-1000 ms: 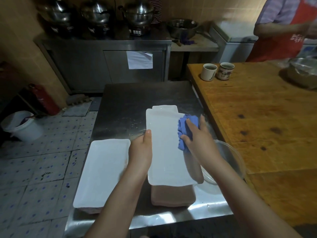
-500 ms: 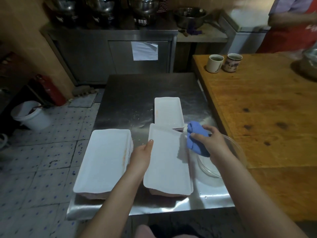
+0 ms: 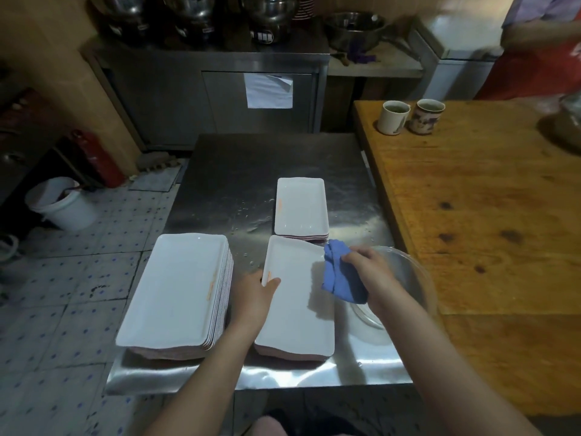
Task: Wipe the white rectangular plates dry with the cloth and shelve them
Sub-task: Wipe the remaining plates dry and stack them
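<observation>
Three groups of white rectangular plates lie on the steel table (image 3: 239, 171). A tall stack (image 3: 176, 287) stands at the left. A short stack (image 3: 300, 209) sits further back. The near plate (image 3: 292, 313) lies on top of a low stack in front of me. My left hand (image 3: 254, 297) grips this plate's left edge, thumb on top. My right hand (image 3: 371, 275) holds a bunched blue cloth (image 3: 341, 278) at the plate's right edge.
A clear glass bowl (image 3: 408, 278) sits under my right forearm at the table's right edge. A wooden table (image 3: 478, 215) with two mugs (image 3: 393, 116) adjoins on the right. A person in a red apron (image 3: 540, 58) stands far right. A white bucket (image 3: 63, 202) stands on the floor, left.
The plate I held tilted has come down flat onto the near stack. My right hand with the cloth moved off its surface to its right edge.
</observation>
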Demonstrator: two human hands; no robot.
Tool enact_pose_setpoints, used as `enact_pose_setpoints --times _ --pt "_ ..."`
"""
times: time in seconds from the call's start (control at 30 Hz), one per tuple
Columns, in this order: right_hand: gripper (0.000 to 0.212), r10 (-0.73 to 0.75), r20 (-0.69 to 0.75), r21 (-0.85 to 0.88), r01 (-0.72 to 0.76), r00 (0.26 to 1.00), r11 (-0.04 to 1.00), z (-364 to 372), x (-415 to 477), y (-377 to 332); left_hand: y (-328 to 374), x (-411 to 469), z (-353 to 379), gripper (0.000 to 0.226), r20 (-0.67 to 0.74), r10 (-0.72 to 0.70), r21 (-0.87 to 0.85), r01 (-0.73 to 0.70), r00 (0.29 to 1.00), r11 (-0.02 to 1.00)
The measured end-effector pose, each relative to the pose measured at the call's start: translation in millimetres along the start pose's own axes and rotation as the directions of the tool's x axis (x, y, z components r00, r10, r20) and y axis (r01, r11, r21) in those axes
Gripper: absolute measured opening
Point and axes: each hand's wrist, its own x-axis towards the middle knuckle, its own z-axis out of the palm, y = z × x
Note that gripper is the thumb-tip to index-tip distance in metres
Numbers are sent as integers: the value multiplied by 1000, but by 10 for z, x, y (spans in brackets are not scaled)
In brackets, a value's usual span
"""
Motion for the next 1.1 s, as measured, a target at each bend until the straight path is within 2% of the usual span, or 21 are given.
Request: enact_pose_setpoints --times 0.1,0.4,0.6,0.83,0.9,0.97,1.03,1.1 --pt "28 -16 3 14 16 1000 1000 -27 12 17 -49 -3 83 20 -58 4 -20 -5 998 1000" --pt "30 -49 74 29 47 996 998 -2 98 61 -130 83 188 26 -101 -15 -71 8 995 997" --pt "30 -60 97 16 58 994 998 -42 200 116 -197 89 267 29 -89 -98 -182 81 991 980" --pt "26 -113 99 27 111 989 994 8 355 -100 -13 334 198 43 -151 -57 -56 49 987 997" --pt "26 -146 94 50 142 985 989 42 452 -178 91 539 175 43 -120 -50 -47 44 991 998" --pt "27 -161 65 78 155 985 985 94 547 -248 237 765 143 39 -15 -81 -54 80 997 995" --pt "34 -130 37 87 126 991 988 162 643 -312 342 1033 140 17 74 -136 -56 141 988 988" --pt "34 -66 24 112 63 997 992 232 762 -379 410 1307 147 27 121 -152 1 153 981 988"
